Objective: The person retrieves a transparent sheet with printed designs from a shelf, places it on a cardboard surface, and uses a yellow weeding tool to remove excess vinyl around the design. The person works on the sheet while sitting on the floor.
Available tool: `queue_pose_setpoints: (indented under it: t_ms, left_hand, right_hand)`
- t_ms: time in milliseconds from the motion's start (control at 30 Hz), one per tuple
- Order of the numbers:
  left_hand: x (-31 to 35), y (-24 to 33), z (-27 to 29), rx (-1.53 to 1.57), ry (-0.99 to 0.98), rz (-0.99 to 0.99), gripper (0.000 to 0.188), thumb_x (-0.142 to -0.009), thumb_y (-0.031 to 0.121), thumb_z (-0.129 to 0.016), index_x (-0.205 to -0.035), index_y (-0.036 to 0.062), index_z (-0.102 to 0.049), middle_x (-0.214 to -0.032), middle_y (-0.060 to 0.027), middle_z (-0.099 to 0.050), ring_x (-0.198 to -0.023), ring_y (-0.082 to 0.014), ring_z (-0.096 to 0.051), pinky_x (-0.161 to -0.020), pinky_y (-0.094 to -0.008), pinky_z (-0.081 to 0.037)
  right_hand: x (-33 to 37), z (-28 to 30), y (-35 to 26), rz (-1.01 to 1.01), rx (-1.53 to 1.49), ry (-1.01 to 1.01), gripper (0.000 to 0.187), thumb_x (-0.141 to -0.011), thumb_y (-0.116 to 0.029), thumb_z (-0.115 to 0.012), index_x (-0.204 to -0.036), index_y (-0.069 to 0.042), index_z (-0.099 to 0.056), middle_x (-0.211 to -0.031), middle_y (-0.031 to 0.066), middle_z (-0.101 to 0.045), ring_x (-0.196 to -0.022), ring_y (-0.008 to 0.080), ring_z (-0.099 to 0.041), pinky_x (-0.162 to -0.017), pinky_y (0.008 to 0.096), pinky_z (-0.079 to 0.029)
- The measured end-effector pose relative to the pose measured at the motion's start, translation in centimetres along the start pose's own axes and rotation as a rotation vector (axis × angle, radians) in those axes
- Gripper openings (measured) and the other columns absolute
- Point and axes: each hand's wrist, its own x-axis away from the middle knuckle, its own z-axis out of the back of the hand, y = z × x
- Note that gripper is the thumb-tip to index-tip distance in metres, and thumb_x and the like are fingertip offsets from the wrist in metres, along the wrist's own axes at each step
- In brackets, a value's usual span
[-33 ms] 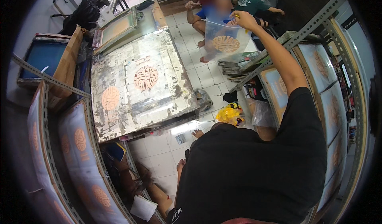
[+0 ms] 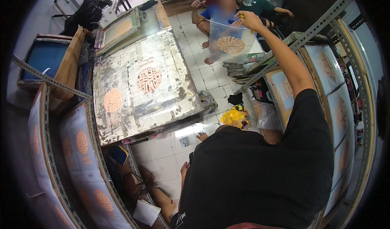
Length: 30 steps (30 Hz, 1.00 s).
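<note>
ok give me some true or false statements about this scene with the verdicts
1. The right hand holds a clear plastic sheet with an orange print. True.
2. A blue framed panel is to the left of the worn table. True.
3. Only one round print shows on the worn table. False: two round orange prints show there.
4. The yellow bundle is on the worn table. False: it is on the tiled floor.
5. The person's sleeve is black. True.
</note>
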Motion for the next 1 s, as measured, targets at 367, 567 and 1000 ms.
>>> queue_pose_setpoints:
  t_ms: [367, 567, 1000]
  left_hand:
    - [0.2, -1.0, 1.5, -0.46, -0.021, -0.084, 0.043, -0.112, 0.027, -0.041, -0.137, -0.0044, -0.056, -0.092, -0.0036, -0.064, -0.082, -0.014, -0.058, -0.078, -0.0291, -0.049]
    - [1.1, -1.7, 1.7, -0.529, -0.014, -0.124, 0.04, -0.112, 0.027, -0.04, -0.13, -0.0033, -0.06, -0.091, -0.0035, -0.064, -0.081, -0.0142, -0.058, -0.078, -0.0297, -0.049]
    - [3.6, 0.3, 0.0, -1.045, 0.04, -0.29, 0.039, -0.113, 0.028, -0.038, -0.106, 0.0028, -0.066, -0.088, -0.0025, -0.064, -0.081, -0.0132, -0.055, -0.078, -0.0301, -0.046]
  right_hand:
    - [-1.2, 0.0, 0.0, 0.006, -0.006, 0.033, 0.033, -0.091, -0.023, -0.058, -0.119, -0.023, -0.074, -0.113, 0.0149, -0.074, -0.106, 0.0378, -0.07, -0.093, 0.0498, -0.055]
    - [-0.6, 0.0, -0.9, 0.003, -0.018, 0.019, 0.033, -0.09, -0.023, -0.061, -0.12, -0.021, -0.073, -0.114, 0.0146, -0.074, -0.105, 0.0382, -0.07, -0.092, 0.0494, -0.055]
    - [0.3, 0.0, -1.7, -0.027, -0.023, -0.044, 0.036, -0.085, -0.027, -0.077, -0.12, -0.02, -0.073, -0.112, 0.0133, -0.075, -0.107, 0.0347, -0.071, -0.09, 0.0476, -0.056]
